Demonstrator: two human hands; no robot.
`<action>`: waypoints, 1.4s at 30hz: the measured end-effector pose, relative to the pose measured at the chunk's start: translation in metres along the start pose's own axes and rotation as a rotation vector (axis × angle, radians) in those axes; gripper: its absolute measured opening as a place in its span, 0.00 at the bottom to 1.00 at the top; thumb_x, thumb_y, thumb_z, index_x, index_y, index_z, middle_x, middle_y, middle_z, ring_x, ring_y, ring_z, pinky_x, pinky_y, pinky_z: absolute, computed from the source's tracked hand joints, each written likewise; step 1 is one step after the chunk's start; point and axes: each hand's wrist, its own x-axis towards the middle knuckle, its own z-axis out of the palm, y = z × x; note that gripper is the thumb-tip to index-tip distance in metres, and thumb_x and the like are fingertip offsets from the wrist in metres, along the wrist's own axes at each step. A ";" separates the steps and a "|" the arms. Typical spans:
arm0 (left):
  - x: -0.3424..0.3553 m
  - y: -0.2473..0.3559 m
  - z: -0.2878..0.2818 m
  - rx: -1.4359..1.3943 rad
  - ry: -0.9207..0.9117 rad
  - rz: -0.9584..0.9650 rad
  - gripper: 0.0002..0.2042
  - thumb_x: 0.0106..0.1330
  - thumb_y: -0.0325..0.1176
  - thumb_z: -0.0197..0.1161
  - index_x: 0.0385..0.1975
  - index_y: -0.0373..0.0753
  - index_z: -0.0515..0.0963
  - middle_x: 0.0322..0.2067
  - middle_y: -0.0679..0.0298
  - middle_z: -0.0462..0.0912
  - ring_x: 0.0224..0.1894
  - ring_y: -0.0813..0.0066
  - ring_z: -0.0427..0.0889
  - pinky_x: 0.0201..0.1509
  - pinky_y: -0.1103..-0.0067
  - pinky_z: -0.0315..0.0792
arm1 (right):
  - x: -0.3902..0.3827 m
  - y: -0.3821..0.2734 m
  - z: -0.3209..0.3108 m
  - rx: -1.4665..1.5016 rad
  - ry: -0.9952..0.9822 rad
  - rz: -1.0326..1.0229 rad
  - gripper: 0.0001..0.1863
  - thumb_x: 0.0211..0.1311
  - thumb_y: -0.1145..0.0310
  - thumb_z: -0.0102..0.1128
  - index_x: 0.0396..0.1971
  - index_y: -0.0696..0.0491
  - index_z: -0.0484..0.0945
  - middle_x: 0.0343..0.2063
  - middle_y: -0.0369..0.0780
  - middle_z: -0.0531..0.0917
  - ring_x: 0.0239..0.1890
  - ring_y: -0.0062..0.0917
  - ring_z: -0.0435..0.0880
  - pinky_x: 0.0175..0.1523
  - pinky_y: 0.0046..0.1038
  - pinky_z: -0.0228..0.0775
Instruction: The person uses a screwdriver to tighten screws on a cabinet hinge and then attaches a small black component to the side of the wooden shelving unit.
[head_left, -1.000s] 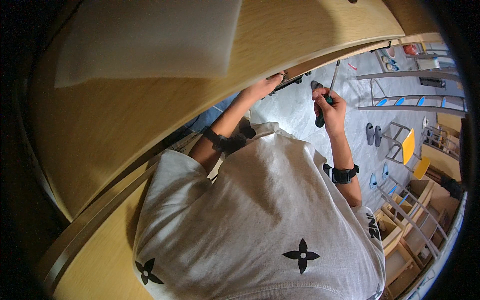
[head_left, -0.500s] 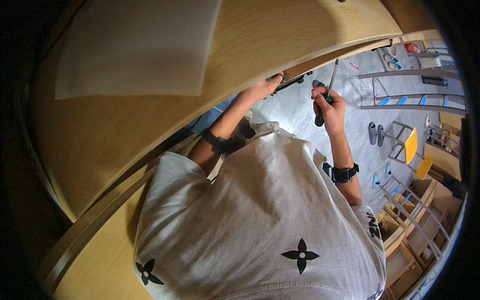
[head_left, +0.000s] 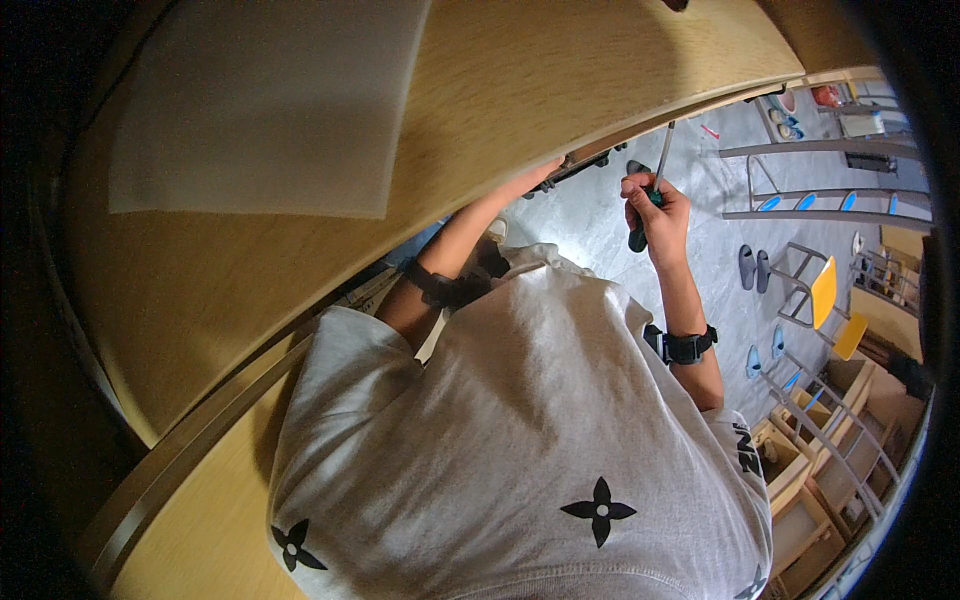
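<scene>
My right hand (head_left: 660, 210) is closed round a screwdriver (head_left: 637, 235) with a dark green handle, its thin metal shaft pointing up beside the edge of a wooden panel (head_left: 530, 80). My left hand (head_left: 528, 181) reaches under that panel's edge near some dark metal hardware (head_left: 590, 165); its fingers are mostly hidden, so I cannot tell what they touch. A pale translucent sheet (head_left: 260, 110) lies on the panel. I wear black straps on both forearms and a white shirt with dark flower prints.
On the grey floor to the right are dark slippers (head_left: 752, 268), light blue slippers (head_left: 766, 350), a yellow chair (head_left: 822, 290) and metal ladders (head_left: 830, 213). Wooden compartments (head_left: 780, 450) stand at the lower right. A wooden surface (head_left: 190, 500) curves along the lower left.
My left hand has slid a little further under the panel edge, hiding more of its fingers. The screwdriver and my right hand have barely moved; the view has shifted slightly.
</scene>
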 end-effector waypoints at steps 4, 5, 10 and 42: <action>0.003 -0.001 -0.003 0.040 -0.027 -0.045 0.06 0.54 0.23 0.64 0.30 0.33 0.76 0.29 0.64 0.81 0.34 0.81 0.79 0.40 0.83 0.72 | -0.002 0.005 0.005 0.031 -0.027 -0.025 0.03 0.59 0.76 0.56 0.29 0.59 0.77 0.20 0.34 0.76 0.15 0.14 0.70 0.19 0.16 0.60; 0.002 -0.001 -0.003 -0.002 0.009 -0.071 0.06 0.54 0.24 0.65 0.30 0.33 0.76 0.29 0.64 0.81 0.34 0.81 0.79 0.41 0.83 0.71 | -0.004 0.008 0.010 0.028 -0.051 -0.004 0.03 0.59 0.77 0.56 0.29 0.60 0.77 0.20 0.34 0.76 0.15 0.14 0.70 0.19 0.16 0.61; -0.004 0.011 -0.006 -0.027 0.032 -0.148 0.07 0.52 0.24 0.66 0.30 0.34 0.76 0.28 0.66 0.81 0.32 0.81 0.79 0.38 0.84 0.71 | -0.007 0.014 0.027 0.065 -0.085 0.071 0.03 0.58 0.77 0.55 0.28 0.60 0.77 0.20 0.36 0.77 0.15 0.16 0.72 0.19 0.18 0.63; -0.010 0.062 -0.008 0.143 0.179 0.031 0.03 0.54 0.24 0.62 0.27 0.33 0.78 0.26 0.60 0.81 0.28 0.71 0.82 0.33 0.80 0.73 | 0.011 0.024 0.074 0.853 -0.126 0.447 0.08 0.60 0.68 0.56 0.29 0.58 0.77 0.23 0.38 0.80 0.21 0.20 0.75 0.24 0.21 0.65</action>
